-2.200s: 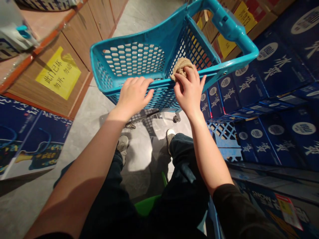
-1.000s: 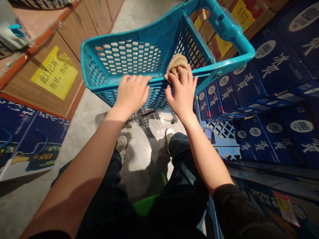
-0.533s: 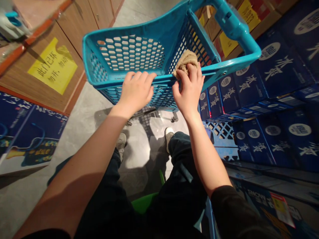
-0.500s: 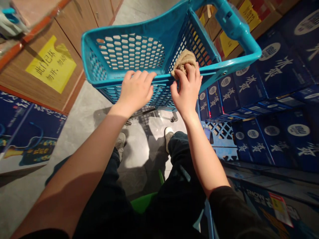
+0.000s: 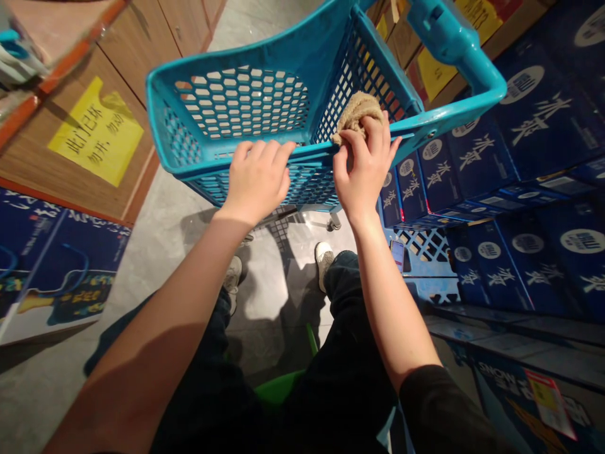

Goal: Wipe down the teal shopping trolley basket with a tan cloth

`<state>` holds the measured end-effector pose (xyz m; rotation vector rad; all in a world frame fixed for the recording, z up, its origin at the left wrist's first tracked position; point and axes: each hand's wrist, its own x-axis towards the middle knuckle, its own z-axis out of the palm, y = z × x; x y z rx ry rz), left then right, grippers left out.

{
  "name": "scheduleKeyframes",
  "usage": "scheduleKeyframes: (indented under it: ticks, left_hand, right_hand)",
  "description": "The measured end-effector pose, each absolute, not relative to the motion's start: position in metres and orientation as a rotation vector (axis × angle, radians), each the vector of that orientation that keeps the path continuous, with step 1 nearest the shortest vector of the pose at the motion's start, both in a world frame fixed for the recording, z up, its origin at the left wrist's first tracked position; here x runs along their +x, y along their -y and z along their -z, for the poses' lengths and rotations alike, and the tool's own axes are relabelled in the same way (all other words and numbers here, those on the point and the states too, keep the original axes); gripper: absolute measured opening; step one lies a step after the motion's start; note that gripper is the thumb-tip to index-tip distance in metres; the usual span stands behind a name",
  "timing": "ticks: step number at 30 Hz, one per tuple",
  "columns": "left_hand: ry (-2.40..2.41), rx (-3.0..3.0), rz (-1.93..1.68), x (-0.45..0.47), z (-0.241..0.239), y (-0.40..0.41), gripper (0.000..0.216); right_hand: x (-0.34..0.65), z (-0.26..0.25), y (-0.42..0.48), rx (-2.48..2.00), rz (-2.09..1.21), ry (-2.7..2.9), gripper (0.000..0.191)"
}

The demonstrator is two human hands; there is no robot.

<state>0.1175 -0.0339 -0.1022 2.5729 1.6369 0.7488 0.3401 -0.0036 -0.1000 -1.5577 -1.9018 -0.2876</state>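
Observation:
A blue plastic shopping cart [image 5: 189, 165] with a mesh basket stands before me, its handle up at the right. My left hand [image 5: 259, 180] grips the near rim, fingers curled over the edge. A bunched tan cloth [image 5: 355, 113] is in my right hand [image 5: 363, 173], pressed against the same rim near the basket's right corner. The fingers of that hand are bent over the cloth, partly covering it. Through the mesh and over the rim, the visible inside of the basket holds nothing else.
Stacked dark blue boxes [image 5: 472, 157] line the right side, on a blue pallet [image 5: 428, 287] where a phone [image 5: 397, 255] lies. A wooden cabinet [image 5: 137, 44] with a yellow paper sign [image 5: 97, 135] stands left. A green stool-like edge [image 5: 278, 388] shows between my legs.
My right hand and the cloth have slid slightly right along the rim. The cart appears a little lower and tilted. My left hand keeps its hold.

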Motion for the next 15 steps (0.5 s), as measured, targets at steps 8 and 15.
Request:
scheduleKeyframes:
  ticks: [8,15]
  left_hand:
    - [-1.662,2.551,-0.780,0.121,0.104,0.034,0.058]
    - [-1.657,2.567,-0.737,0.123,0.102,0.031,0.057]
  right_hand:
    - [0.304,0.089,0.025,-1.516,0.160,2.144,0.046]
    - [0.356,0.092,0.003,-1.545,0.263,1.974,0.045]
